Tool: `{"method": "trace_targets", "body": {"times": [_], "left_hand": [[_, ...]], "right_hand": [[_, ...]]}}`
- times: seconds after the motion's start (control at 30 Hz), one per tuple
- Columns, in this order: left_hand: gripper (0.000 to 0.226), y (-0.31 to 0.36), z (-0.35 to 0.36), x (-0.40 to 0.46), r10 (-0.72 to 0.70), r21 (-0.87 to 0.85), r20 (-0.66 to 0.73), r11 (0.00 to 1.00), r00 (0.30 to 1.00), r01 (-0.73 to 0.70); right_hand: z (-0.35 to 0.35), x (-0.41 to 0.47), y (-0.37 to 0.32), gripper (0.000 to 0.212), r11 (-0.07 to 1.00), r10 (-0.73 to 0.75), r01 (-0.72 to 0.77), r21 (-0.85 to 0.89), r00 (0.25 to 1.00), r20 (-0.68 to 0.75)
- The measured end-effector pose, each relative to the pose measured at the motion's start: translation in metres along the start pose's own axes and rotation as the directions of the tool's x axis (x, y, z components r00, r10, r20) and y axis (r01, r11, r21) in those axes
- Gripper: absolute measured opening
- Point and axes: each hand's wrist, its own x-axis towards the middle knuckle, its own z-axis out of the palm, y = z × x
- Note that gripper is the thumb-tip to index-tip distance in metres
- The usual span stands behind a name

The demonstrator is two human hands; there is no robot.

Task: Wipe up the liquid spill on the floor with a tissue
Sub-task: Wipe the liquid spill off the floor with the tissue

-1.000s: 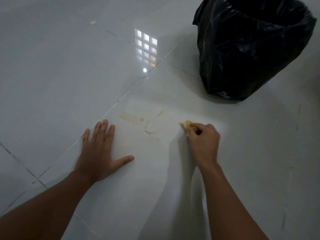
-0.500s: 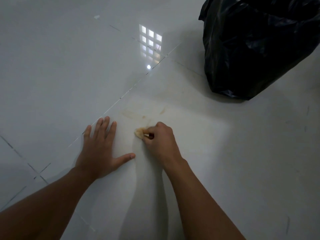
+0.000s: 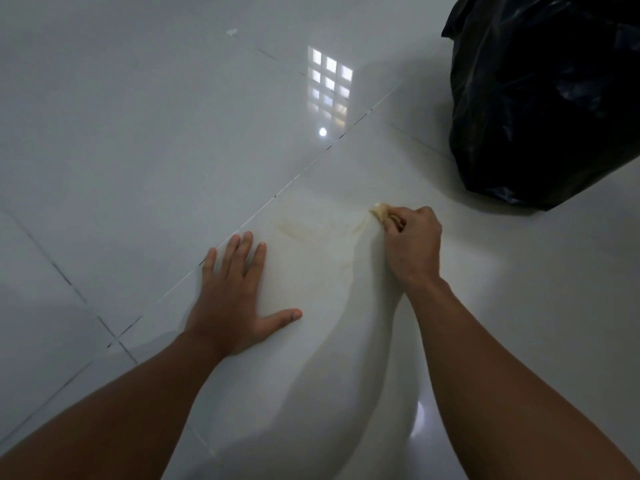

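Swept back out to the right since half a second ago: right hand (image 3: 414,242) plus tissue (image 3: 379,213), from close beside the left thumb to the 3 o'clock end of the spill. Left hand (image 3: 233,299) unchanged, flat on the floor (image 3: 138,150).

Right hand: grip curled tight, pinching the wadded tissue between thumb and fingers; knuckles up, forearm entering from 5 o'clock. Tissue: small crumpled lump, stained yellowish, poking out at 10 o'clock of the fist and touching the floor.

Left hand: palm down, fingers straight and close together pointing to 12 o'clock, thumb spread toward 3 o'clock. Holding nothing.

Spill (image 3: 311,228): thin yellowish smear on the glossy white tile, between the two hands, at 1 o'clock of the left fingertips; streaks running toward the tissue. Edges faint, full extent hard to make out.

Black rubbish bag (image 3: 547,98): at 1 o'clock of the right hand, standing on the floor, well apart from the spill.

Window reflection (image 3: 329,84): bright grid on the tile at 12 o'clock of the spill.
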Motion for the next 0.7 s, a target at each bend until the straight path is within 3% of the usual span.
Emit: {"method": "trace_targets", "body": {"times": [0.1,0.23,0.37,0.53,0.6,0.7], "left_hand": [[0.121,0.000,0.001,0.001,0.004,0.010,0.004,1.000,1.000,-0.004],[0.121,0.001,0.000,0.001,0.012,0.014,-0.001,1.000,1.000,-0.012],[0.121,0.001,-0.001,0.000,0.003,-0.001,0.004,1.000,1.000,-0.003],[0.121,0.001,0.000,0.000,0.000,-0.003,0.010,1.000,1.000,0.000],[0.121,0.000,0.000,0.000,-0.002,-0.002,0.012,1.000,1.000,0.002],[0.122,0.000,-0.001,-0.001,0.001,-0.020,0.005,1.000,1.000,-0.001]], "right_hand": [[0.005,0.005,-0.007,0.025,0.998,-0.032,0.036,-0.050,0.997,0.071],[0.016,-0.008,-0.019,0.020,0.974,-0.170,0.198,-0.113,0.961,0.219],[0.023,-0.036,-0.023,0.018,0.960,-0.233,0.264,-0.090,0.937,0.262],[0.006,-0.046,-0.026,0.023,0.940,-0.206,0.299,-0.166,0.882,0.423],[-0.005,-0.046,-0.025,0.024,0.955,-0.198,0.264,-0.136,0.907,0.372],[-0.016,-0.044,-0.015,0.022,0.983,-0.133,0.153,-0.102,0.974,0.183]]}}
